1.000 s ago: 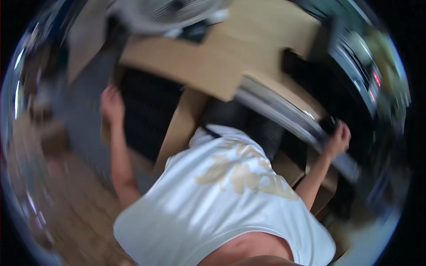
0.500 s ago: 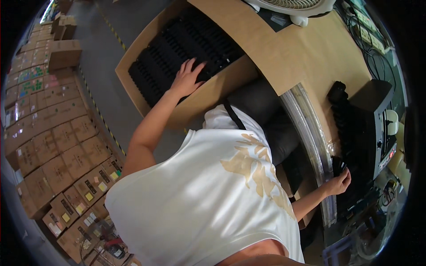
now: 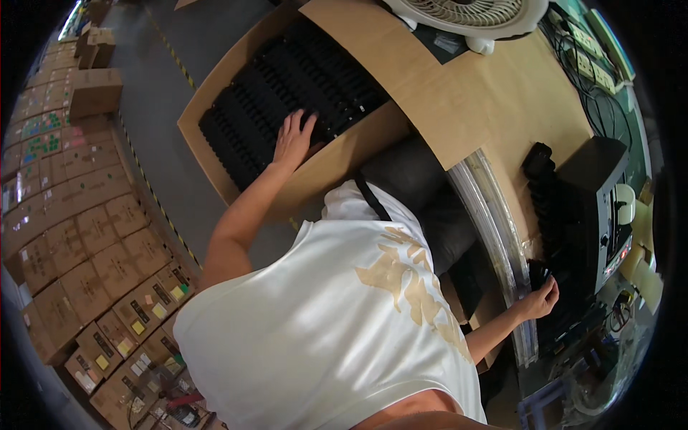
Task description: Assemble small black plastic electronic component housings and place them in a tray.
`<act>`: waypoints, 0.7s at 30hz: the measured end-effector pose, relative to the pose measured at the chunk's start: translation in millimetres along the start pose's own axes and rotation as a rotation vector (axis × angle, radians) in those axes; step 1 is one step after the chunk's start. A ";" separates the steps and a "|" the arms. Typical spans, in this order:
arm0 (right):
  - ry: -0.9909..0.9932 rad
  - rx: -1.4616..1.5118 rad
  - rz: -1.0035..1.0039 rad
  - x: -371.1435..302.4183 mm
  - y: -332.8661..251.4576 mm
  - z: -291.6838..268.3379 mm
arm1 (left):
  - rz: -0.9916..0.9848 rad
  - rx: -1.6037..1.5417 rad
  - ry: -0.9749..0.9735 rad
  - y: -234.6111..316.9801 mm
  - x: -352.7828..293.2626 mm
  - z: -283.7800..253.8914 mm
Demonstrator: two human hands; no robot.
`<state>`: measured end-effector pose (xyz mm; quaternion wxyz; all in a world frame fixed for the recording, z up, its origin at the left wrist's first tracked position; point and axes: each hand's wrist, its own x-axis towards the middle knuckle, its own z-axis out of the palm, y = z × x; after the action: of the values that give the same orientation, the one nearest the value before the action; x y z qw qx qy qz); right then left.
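Observation:
My left hand lies over the near part of a large cardboard box. Its fingers are stretched and slightly apart, touching the tightly packed rows of black parts inside; I see nothing gripped. At the right, my right hand is at the workbench edge with thumb and fingers pinched together. A small black piece with a pale edge sits at its fingertips, its exact kind unclear. More black parts stand in a row on the bench beyond that hand.
A grey-black box-shaped device stands on the bench behind the black parts. Clear plastic strips run along the bench edge. A white fan, cables and power strips are at the back. Stacked cartons fill the left.
My left hand has shifted slightly nearer over the black parts, its fingers less spread. My right hand stays at the small black piece. The whole view has tilted a little.

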<state>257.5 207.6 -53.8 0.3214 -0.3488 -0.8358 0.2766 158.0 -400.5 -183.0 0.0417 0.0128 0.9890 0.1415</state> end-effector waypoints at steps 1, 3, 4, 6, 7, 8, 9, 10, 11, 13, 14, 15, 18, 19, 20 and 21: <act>-0.002 -0.027 0.000 0.6 -0.6 -0.6 | -0.011 -0.006 -0.001 -1.5 -0.2 1.8; -0.020 -0.043 -0.012 1.7 0.4 -0.3 | 0.123 0.134 0.005 4.8 7.5 -1.6; -0.031 -0.057 -0.014 2.3 1.6 0.3 | 0.191 0.202 0.008 8.9 11.8 -1.4; -0.040 -0.074 -0.025 3.1 3.5 1.1 | 0.189 0.219 0.000 10.1 21.9 8.2; -0.043 -0.081 -0.036 3.9 5.5 1.9 | 0.194 0.246 -0.008 10.3 27.7 12.7; -0.045 -0.093 -0.043 4.0 7.7 0.8 | 0.203 0.271 -0.020 12.5 31.8 16.2; -0.046 -0.104 -0.050 3.8 8.3 0.6 | 0.203 0.263 -0.021 15.0 34.1 17.3; -0.043 -0.110 -0.054 3.7 8.1 0.6 | 0.185 0.285 -0.052 20.0 36.2 14.2; -0.040 -0.103 -0.050 3.6 7.4 1.3 | 0.167 0.308 -0.083 24.9 38.1 9.5; -0.033 -0.085 -0.038 2.8 5.2 2.7 | 0.151 0.327 -0.114 31.7 41.7 1.5; -0.031 -0.087 -0.040 2.6 4.3 2.5 | 0.161 0.306 -0.137 34.4 43.7 -2.9; -0.031 -0.100 -0.042 2.8 3.8 1.9 | 0.171 0.285 -0.160 36.3 45.2 -6.6; -0.028 -0.122 -0.046 3.5 3.9 0.7 | 0.195 0.246 -0.143 32.7 41.2 -3.0; -0.035 -0.128 -0.048 4.0 4.6 0.6 | 0.208 0.228 -0.105 29.6 37.7 1.4; -0.039 -0.135 -0.047 4.1 5.3 1.2 | 0.224 0.211 -0.067 27.2 36.7 4.4; -0.043 -0.140 -0.046 4.1 5.4 1.9 | 0.227 0.213 -0.063 24.2 35.3 5.8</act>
<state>256.0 213.5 -57.3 0.2843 -0.3451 -0.8677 0.2173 123.6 -374.4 -184.5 0.0548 0.1333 0.9888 0.0394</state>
